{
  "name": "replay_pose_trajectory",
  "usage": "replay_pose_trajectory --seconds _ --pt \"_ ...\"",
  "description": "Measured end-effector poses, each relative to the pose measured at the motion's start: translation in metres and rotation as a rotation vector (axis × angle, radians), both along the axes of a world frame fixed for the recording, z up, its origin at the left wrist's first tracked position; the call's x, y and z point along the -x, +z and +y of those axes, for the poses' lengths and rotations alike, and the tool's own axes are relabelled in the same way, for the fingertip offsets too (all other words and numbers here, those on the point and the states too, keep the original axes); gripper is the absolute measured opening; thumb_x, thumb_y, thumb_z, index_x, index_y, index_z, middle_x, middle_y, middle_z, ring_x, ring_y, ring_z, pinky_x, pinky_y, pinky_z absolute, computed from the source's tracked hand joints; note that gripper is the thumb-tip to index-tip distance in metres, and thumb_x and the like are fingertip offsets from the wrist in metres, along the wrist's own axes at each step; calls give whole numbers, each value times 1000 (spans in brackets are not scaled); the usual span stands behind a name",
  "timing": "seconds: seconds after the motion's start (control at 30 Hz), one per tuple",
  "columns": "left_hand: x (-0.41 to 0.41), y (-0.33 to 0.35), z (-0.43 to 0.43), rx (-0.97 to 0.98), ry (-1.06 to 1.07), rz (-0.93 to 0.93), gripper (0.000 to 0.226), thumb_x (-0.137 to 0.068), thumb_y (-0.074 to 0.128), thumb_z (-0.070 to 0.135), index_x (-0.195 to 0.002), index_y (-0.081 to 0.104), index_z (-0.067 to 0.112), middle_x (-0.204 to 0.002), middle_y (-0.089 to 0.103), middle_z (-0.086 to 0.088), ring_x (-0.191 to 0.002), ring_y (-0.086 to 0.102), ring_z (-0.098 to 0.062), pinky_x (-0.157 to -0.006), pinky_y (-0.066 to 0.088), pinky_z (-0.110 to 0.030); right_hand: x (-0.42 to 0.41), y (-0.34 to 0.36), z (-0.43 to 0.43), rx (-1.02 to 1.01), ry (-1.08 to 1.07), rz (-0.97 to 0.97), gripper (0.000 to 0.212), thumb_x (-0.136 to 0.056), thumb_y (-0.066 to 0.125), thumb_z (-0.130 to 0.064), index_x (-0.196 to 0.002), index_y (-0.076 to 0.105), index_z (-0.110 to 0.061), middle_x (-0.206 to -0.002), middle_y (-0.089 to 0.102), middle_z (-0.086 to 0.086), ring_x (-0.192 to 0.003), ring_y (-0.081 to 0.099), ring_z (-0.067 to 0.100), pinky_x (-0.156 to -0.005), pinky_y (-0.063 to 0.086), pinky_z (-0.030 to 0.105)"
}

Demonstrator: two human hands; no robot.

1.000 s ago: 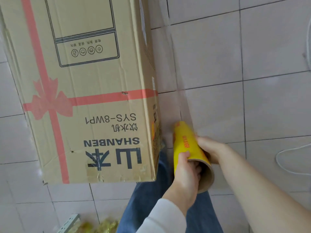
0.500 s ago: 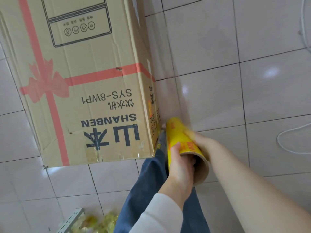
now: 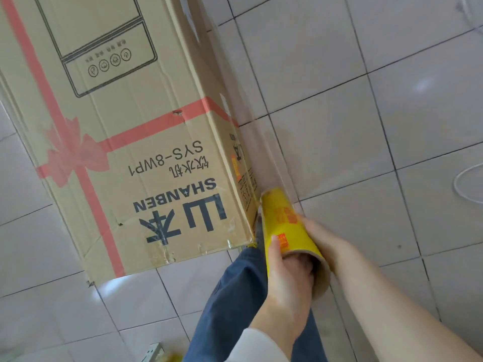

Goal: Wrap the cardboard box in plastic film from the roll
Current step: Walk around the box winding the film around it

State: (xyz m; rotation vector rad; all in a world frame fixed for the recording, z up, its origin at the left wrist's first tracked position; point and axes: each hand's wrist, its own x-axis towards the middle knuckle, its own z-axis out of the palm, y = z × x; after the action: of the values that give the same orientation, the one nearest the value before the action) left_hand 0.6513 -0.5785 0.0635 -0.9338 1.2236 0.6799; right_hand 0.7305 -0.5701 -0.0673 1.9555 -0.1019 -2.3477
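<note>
left hand (image 3: 285,278) fingers inside roll (image 3: 285,220) core, thumb outside; right hand (image 3: 324,241) grips roll beside box (image 3: 130,126).

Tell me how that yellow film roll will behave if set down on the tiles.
The film roll is a round cylinder, so it would probably roll on the glossy floor tiles. Its hollow cardboard core suggests it is stiff and fairly light.

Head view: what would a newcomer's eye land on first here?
The big cardboard box with its printed red ribbon and bow fills the upper left, on white floor tiles. Beside its near right corner, the left hand and right hand hold a yellow roll of plastic film, clear film stretched up along the box's right side.
</note>
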Motion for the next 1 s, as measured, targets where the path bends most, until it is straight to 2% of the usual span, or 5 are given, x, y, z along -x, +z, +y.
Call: replay_pose_trajectory --seconds 0.23,0.5,0.67,0.83,1.0 --pt "1 -10 -11 -20 -246 60 56 -94 34 33 -141 35 2 -135 49 -18 -131 40 -29 -115 22 -38 12 -15 3 -113 330 -46 55 -102 25 -45 -150 24 -20 -146 41 16 -129 46 34 -106 40 43" --pt "13 -25 -23 -94 -256 -34 62 -94 23 40 -141 33 1 -107 58 -15 -119 41 -28 -108 24 -35 -4 -6 -33 62 -137 -12 54 -94 36 -58 -127 51 -17 -101 67 17 -85 64 29 -67 50 37" --pt "2 -28 -28 -124 -430 -5 78 -91 19 59 -146 21 4 -152 30 -12 -143 25 -23 -119 14 -35 -6 -15 -32 74 42 17 54 -96 35 -54 -101 64 -8 -70 71 16 -61 68 25 -60 46 32" --pt "-11 -39 -47 8 -288 99 87 -69 57 68 -134 45 12 -133 52 -6 -129 44 -23 -116 23 -37 4 -44 -37 -91 433 -68 62 -95 29 -53 -148 28 -22 -147 40 17 -127 48 35 -103 41 51" --pt "-2 -40 -53 -8 -424 67 65 -72 55 42 -129 48 11 -107 61 -5 -113 52 -25 -109 30 -36 4 -20 -39 -16 229 -5 55 -95 31 -58 -127 49 -17 -125 60 18 -111 60 34 -95 48 46"
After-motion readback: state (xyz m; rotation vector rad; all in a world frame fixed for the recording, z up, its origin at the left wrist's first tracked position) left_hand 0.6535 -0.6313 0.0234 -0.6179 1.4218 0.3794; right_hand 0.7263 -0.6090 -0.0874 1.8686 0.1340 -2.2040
